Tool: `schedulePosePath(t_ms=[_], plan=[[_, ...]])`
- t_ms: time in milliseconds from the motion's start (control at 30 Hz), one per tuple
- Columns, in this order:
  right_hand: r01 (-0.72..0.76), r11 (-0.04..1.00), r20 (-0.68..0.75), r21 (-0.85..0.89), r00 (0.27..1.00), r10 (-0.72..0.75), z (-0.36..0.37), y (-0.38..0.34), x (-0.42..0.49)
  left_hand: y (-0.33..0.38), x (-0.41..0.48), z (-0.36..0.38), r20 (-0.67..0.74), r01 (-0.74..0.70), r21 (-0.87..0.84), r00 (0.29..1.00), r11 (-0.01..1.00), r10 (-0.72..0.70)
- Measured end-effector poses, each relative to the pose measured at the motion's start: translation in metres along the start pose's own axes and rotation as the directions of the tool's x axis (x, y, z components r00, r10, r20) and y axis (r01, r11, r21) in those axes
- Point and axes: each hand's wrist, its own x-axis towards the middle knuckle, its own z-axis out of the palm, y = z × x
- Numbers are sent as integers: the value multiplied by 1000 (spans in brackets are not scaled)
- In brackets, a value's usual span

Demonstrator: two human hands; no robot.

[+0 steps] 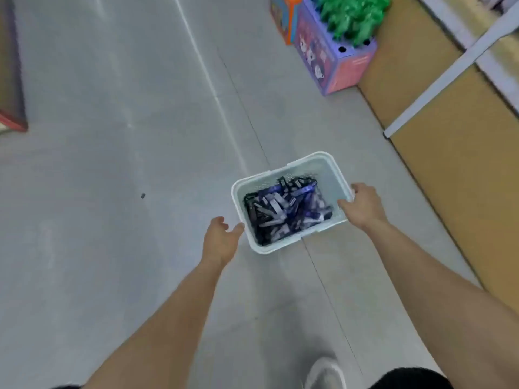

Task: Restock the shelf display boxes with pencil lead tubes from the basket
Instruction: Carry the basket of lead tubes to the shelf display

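Currently on floor [112,164], near shelf base [449,178]: white basket [329,175] heaped with pencil lead tubes [280,210]. Right hand [363,206] gripping right rim; left hand [220,238] spread wide, just beside left wall. Risk: tipping and spilling tubes if lifted one-sided.

Shop aisle: tan shelving base [455,175], white shelf rail [460,66], purple display carton [331,63] holding green merchandise [351,15].

basket [327,169]: white, on the floor [126,164], between the two hands
tubes [283,209]: a dark and purple pile inside the basket
right hand [362,206]: holds the basket rim, thumb inside
left hand [220,240]: fingers loose, just beside the basket corner
box [334,63]: purple, far past the right hand
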Motion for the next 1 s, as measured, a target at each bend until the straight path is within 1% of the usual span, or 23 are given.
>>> schedulePosePath(t_ms=[33, 100, 133, 167, 233, 267, 333, 400, 500, 633, 767, 833, 1000], plan=[[12, 1000, -19, 20, 1000, -11, 9, 1, 11, -3, 10, 9, -2, -17, -21, 1000, 1000, 17], [7, 997, 3, 71, 1000, -7, 23, 0, 28, -12, 32, 27, 1, -42, -92, 999, 995, 42], [-9, 998, 21, 69, 1000, 8, 28, 0, 33, -15, 37, 36, -2, -52, -123, 999, 991, 52], [-1, 998, 0, 64, 1000, 1, 35, 1, 39, -19, 44, 45, -24, -75, -141, 997, 987, 72], [14, 999, -63, 35, 998, -12, 42, 5, 45, -18, 47, 53, -83, -101, -110, 992, 989, 92], [-4, 1000, -68, 25, 998, 6, 44, 8, 43, -16, 44, 51, -113, -101, -91, 989, 991, 90], [-41, 999, -15, 27, 999, 41, 45, 10, 30, -15, 38, 40, -134, -76, -64, 989, 995, 67], [-53, 995, 40, 87, 998, 50, 41, 5, 1, -12, 22, 18, -138, -57, -43, 989, 997, 51], [-84, 981, 44, 174, 996, 77, 14, -14, -61, 2, -23, -28, -148, -61, -20, 987, 998, 58], [-140, 954, 71, 264, 990, 125, -69, -61, -152, 55, -112, -106, -159, -70, 39, 984, 997, 75], [-153, 931, 75, 330, 988, 136, -194, -113, -232, 142, -217, -189, -166, -60, 81, 983, 995, 73], [-166, 924, 88, 344, 986, 144, -262, -139, -264, 192, -269, -227, -175, -40, 76, 983, 996, 53], [-88, 938, 81, 337, 995, 64, -406, -202, -314, 296, -369, -306, -229, -59, 40, 971, 997, 66]])
